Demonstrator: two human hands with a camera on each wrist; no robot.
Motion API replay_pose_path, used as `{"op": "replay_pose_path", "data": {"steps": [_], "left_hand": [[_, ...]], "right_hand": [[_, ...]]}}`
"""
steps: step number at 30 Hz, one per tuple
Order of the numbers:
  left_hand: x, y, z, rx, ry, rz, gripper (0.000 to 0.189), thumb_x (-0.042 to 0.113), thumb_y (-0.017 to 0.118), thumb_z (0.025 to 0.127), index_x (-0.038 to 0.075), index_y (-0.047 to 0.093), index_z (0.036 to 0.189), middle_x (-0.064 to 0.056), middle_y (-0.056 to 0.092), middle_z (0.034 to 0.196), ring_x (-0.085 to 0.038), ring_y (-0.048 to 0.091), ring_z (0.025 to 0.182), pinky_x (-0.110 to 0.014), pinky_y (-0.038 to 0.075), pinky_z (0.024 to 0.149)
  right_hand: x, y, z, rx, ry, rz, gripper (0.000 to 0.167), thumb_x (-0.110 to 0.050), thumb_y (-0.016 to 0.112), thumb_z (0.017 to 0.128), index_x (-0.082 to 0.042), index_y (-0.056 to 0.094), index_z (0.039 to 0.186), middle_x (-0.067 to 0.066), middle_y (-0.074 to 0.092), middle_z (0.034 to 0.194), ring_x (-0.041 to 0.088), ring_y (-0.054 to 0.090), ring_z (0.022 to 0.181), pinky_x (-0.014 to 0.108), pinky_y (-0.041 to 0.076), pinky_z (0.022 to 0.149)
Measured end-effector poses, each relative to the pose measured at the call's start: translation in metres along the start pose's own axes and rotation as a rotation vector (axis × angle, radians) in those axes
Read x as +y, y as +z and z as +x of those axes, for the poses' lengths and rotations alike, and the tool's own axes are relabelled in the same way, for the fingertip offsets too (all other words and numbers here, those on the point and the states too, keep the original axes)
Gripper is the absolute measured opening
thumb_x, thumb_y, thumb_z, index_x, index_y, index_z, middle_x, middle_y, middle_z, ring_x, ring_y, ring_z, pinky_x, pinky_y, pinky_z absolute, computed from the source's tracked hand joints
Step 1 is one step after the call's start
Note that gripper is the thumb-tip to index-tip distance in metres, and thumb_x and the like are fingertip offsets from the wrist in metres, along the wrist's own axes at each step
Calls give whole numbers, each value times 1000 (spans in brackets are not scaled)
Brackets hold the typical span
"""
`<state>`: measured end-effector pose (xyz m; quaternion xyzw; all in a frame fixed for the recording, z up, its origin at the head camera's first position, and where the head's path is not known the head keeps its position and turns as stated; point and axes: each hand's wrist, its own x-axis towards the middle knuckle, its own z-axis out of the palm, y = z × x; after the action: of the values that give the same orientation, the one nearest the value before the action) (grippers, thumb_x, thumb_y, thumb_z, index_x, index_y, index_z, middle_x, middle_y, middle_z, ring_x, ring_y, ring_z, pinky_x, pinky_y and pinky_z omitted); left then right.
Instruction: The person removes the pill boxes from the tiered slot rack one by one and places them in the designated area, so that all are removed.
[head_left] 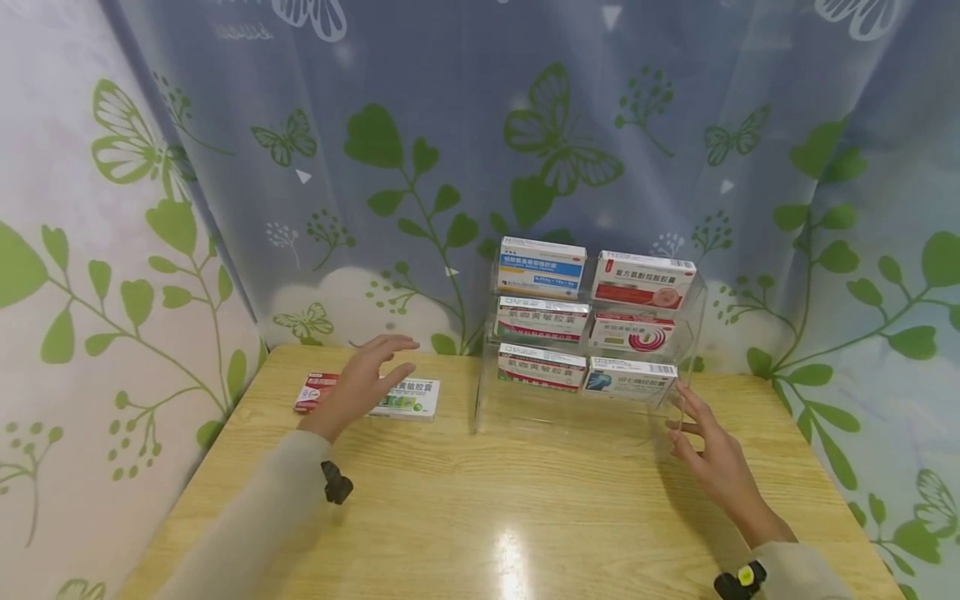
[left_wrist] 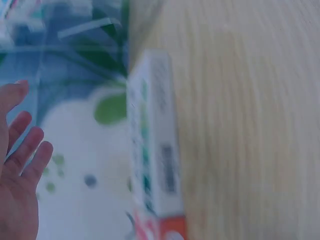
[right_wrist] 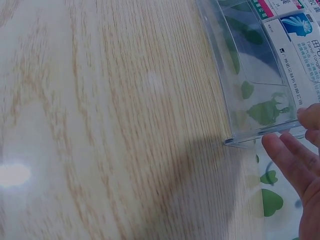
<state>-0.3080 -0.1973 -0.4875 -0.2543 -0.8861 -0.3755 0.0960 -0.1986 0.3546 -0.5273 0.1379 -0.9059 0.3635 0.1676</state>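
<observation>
My left hand is over the table's left side, fingers apart and holding nothing. Below and beside it are a white-and-green medicine box and a red medicine box, both partly hidden by the hand. The left wrist view shows that hand beside the blurred white box. My right hand is at the right side of a clear display stand, with fingertips at the edge near a blue-and-white medicine box. In the right wrist view, the fingers are extended along the stand's side.
The stand bears medicine boxes in two columns and three tiers, among them a blue-and-orange box and a red-and-white box on top. A wooden table lies beneath. Behind hangs a patterned curtain.
</observation>
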Motion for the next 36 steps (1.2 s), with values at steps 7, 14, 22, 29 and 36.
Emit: {"op": "replay_pose_path", "data": {"steps": [7, 14, 22, 29, 36], "left_hand": [[40, 13, 21, 3, 77, -58, 40, 15, 74, 106, 6, 67, 143, -14, 66, 147, -32, 64, 135, -50, 56, 115], [68, 28, 38, -37, 140, -65, 34, 15, 75, 105, 9, 71, 139, -8, 70, 141, -29, 67, 132, -45, 59, 111], [91, 45, 56, -88, 216, -76, 32, 7, 72, 105, 9, 71, 137, -10, 73, 133, -30, 71, 118, -45, 61, 105], [101, 60, 61, -122, 241, -78, 29, 11, 72, 106, 9, 73, 135, -7, 73, 135, -27, 70, 125, -42, 58, 111], [110, 72, 65, -169, 264, -11, 30, 10, 72, 106, 10, 71, 136, -4, 70, 141, -23, 64, 136, -39, 53, 119]], "right_hand": [[1, 1, -1, -5, 17, 11, 83, 5, 67, 104, -19, 28, 173, 34, 55, 155, -24, 51, 112, 12, 59, 73], [1, 2, -1, -8, 22, 9, 83, 5, 66, 105, -19, 27, 174, 35, 55, 155, -26, 49, 112, 12, 59, 73], [2, 3, -1, 5, 11, 14, 86, 9, 66, 103, -18, 27, 174, 35, 56, 154, -26, 50, 111, 11, 59, 72], [1, 3, 0, 4, 14, 11, 85, 8, 66, 104, -18, 27, 174, 35, 57, 153, -24, 52, 110, 11, 59, 72], [-2, 1, 1, 9, 19, -7, 84, 6, 69, 103, -18, 28, 173, 33, 59, 152, -5, 68, 109, 11, 59, 70]]}}
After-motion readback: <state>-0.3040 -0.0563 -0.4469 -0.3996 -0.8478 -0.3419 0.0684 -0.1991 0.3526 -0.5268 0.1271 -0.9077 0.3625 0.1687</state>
